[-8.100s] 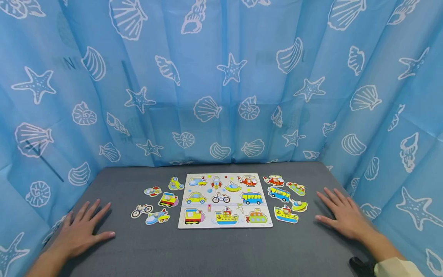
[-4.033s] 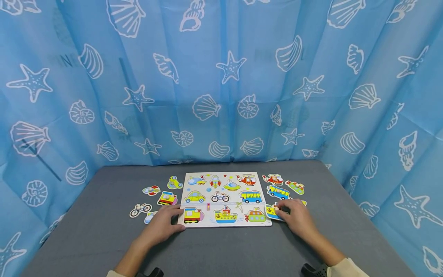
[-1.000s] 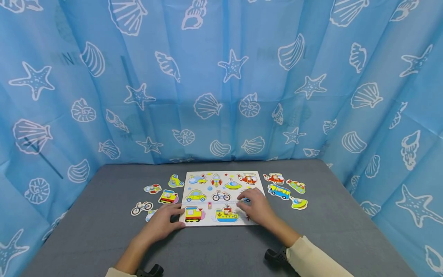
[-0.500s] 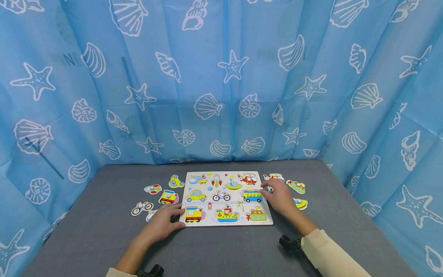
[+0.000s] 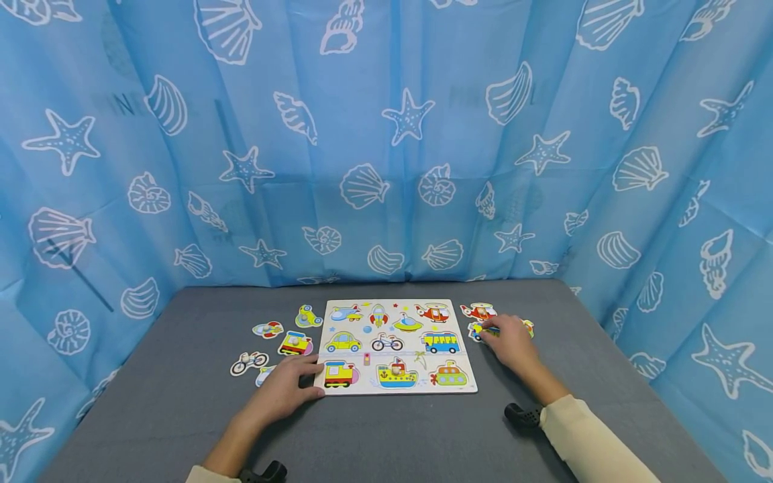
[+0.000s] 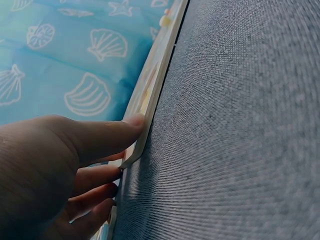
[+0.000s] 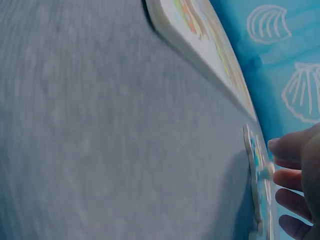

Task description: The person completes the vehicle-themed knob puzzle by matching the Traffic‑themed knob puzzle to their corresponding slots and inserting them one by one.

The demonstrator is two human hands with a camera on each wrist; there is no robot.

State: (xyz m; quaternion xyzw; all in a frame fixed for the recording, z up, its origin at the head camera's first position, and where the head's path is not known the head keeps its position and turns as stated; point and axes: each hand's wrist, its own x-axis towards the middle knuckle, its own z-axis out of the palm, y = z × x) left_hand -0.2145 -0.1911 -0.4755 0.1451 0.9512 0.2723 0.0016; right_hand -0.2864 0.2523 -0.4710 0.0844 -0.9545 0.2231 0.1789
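A white peg puzzle board (image 5: 410, 362) with pictured vehicle recesses lies mid-table. My left hand (image 5: 284, 388) holds its front left corner, thumb (image 6: 131, 125) along the front edge and fingers by the left side. The boat piece (image 5: 396, 373) sits in the boat recess, its knob up. My right hand (image 5: 513, 343) is over the blue bus piece (image 5: 476, 331), right of the board. In the right wrist view, thumb and fingertips (image 7: 287, 179) are beside the bus piece's knob (image 7: 266, 172), with no clear pinch visible. My hand hides part of the bus and other pieces.
Right of the board lie a helicopter piece (image 5: 479, 312) and a mostly covered submarine piece (image 5: 529, 327). On the left are a car (image 5: 308, 316), rocket (image 5: 268, 329), train (image 5: 295, 343), bicycle (image 5: 248, 363) and a partly hidden airplane piece (image 5: 264, 376). A blue curtain (image 5: 386, 147) hangs behind.
The boat piece went from the right side into its recess, where my right hand let it go. That hand has since moved right to the bus piece. My left hand came to the board's corner and stayed.
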